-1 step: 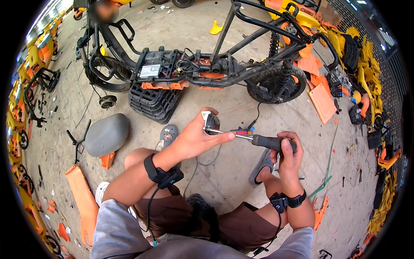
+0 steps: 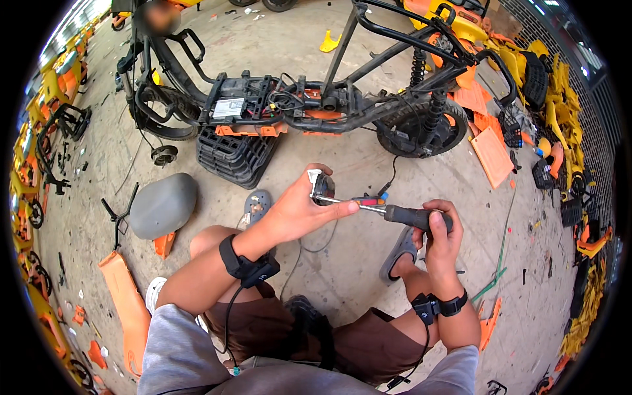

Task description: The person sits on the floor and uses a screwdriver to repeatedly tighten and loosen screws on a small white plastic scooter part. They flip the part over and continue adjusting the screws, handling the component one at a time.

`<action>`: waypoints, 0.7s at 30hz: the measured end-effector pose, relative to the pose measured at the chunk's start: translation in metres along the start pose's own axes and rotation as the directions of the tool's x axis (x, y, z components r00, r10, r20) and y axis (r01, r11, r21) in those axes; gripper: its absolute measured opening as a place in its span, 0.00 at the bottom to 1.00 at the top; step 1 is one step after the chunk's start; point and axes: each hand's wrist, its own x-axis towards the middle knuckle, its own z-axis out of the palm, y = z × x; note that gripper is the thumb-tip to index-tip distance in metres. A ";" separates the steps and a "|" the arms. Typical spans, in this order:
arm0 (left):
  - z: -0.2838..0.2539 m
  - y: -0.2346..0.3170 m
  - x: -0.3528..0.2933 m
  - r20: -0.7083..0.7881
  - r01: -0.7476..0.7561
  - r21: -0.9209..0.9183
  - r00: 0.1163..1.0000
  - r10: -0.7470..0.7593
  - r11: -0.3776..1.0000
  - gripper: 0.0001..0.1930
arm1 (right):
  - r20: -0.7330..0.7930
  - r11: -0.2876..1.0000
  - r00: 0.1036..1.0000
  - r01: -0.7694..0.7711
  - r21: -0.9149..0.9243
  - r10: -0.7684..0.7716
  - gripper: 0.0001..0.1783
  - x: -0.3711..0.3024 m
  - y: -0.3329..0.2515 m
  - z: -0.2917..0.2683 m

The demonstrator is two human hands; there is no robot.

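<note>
My left hand (image 2: 296,207) is closed around a small dark, rounded part (image 2: 324,186) with a white bracket (image 2: 315,179) on its edge. The fingers hide much of it, and I cannot tell its kind. My right hand (image 2: 442,234) grips a screwdriver (image 2: 415,216) by its dark handle. The metal shaft runs leftward past my left thumb, and its far end meets the held part near the bracket. Just beyond the shaft shows a small red and grey piece (image 2: 368,200) with a blue end, beside a black cable that leads up toward the rear wheel (image 2: 421,128).
A stripped black scooter frame (image 2: 316,122) stands ahead, with a black plastic crate (image 2: 237,158) below it. To my left lie a grey rounded case (image 2: 163,205) and a long orange panel (image 2: 125,309). Orange and yellow panels (image 2: 490,158) are piled at the right.
</note>
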 end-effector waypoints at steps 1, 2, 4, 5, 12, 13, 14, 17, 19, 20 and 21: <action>0.000 0.000 0.000 0.001 0.004 0.006 1.000 -0.004 1.000 0.30 | 0.002 1.000 1.000 0.000 0.003 0.000 0.14 0.000 0.000 0.000; -0.001 0.000 -0.001 0.002 0.007 0.012 1.000 -0.007 1.000 0.30 | 0.005 1.000 1.000 -0.001 0.006 0.001 0.14 0.000 0.000 0.000; -0.002 -0.001 0.000 0.012 0.017 0.062 1.000 -0.018 0.998 0.30 | 0.007 1.000 1.000 -0.001 0.007 0.001 0.14 0.000 0.001 -0.001; -0.002 -0.002 0.000 0.017 0.021 0.088 1.000 -0.023 0.996 0.29 | 0.007 1.000 1.000 -0.001 0.006 0.001 0.15 0.000 0.001 -0.002; -0.004 -0.004 0.000 -0.015 0.031 0.145 0.999 -0.029 0.989 0.29 | 0.032 1.000 0.999 0.009 -0.006 -0.009 0.15 0.000 0.001 -0.001; -0.005 -0.002 -0.001 -0.019 0.041 0.147 0.999 -0.039 0.988 0.29 | 0.037 1.000 0.999 0.012 -0.006 -0.012 0.15 0.000 0.001 -0.001; -0.006 0.000 -0.001 -0.023 0.052 0.149 0.999 -0.049 0.988 0.28 | 0.041 1.000 0.999 0.015 -0.005 -0.015 0.15 0.000 0.001 0.000; -0.007 -0.006 0.000 -0.027 0.017 0.121 1.000 -0.014 0.992 0.29 | 0.043 1.000 0.999 0.022 -0.011 -0.021 0.16 0.000 -0.001 0.002; -0.007 -0.008 0.001 -0.025 -0.001 0.112 1.000 0.004 0.994 0.29 | 0.051 1.000 0.998 0.025 -0.010 -0.024 0.17 0.000 0.000 0.003; -0.008 -0.009 0.001 -0.024 -0.010 0.108 1.000 0.013 0.994 0.29 | 0.060 1.000 0.998 0.025 -0.007 -0.025 0.17 0.000 0.001 0.002; -0.007 -0.010 0.001 -0.025 -0.016 0.107 1.000 0.019 0.994 0.29 | 0.068 1.000 0.997 0.026 -0.007 -0.026 0.18 0.000 0.001 0.000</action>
